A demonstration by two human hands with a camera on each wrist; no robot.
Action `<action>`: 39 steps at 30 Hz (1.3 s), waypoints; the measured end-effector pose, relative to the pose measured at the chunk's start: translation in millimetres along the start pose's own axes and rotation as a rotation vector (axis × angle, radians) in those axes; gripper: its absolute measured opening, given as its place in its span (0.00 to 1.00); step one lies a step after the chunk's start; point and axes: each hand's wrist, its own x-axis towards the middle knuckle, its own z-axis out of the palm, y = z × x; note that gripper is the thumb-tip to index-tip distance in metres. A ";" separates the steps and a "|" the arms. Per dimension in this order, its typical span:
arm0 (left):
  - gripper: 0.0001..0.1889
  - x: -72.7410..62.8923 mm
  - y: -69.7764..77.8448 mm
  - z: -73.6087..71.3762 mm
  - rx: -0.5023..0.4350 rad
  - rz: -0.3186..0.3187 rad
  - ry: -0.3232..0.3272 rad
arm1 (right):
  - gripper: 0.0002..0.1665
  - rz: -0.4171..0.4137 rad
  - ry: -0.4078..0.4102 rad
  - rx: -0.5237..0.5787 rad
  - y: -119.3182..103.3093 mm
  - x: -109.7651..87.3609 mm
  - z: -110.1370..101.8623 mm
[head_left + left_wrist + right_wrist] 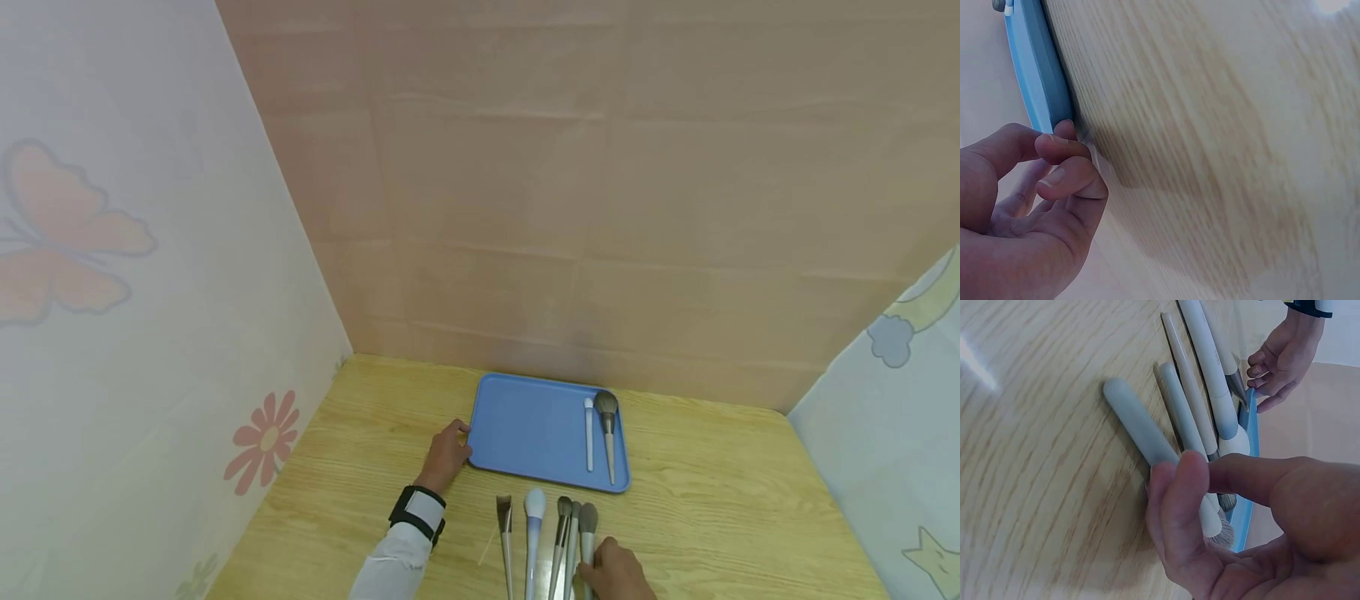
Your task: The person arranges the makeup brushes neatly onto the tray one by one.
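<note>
My left hand (446, 457) is at the left edge of a blue tray (525, 425), its curled fingers holding the rim near the front corner. Two makeup brushes lie inside the tray at its right side: a small white one (588, 437) and a larger one with a dark, fluffy head (606, 406). In front of the tray, my right hand (618, 572) pinches the pale handle of a makeup brush (1138, 422) between thumb and fingers. That brush's greyish head (588, 518) points toward the tray. Its handle end looks slightly raised in the right wrist view.
Left of the held brush lie several more makeup brushes, side by side: a flat brown-tipped one (505, 521), a white-headed one (535, 504) and dark-headed ones (564, 507). The wooden table (720, 500) meets a brown backdrop (570, 208) behind the tray and patterned side walls.
</note>
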 end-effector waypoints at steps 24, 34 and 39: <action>0.18 -0.8 -1.7 -0.2 0.012 0.038 0.022 | 0.11 -0.009 -0.020 0.018 4.4 4.0 2.0; 0.18 0.6 0.6 -1.8 0.002 0.044 0.011 | 0.13 -0.017 -0.070 0.032 4.0 5.1 -1.2; 0.18 0.5 0.5 -2.0 0.000 0.049 0.009 | 0.13 0.002 -0.085 0.030 4.2 6.3 -1.6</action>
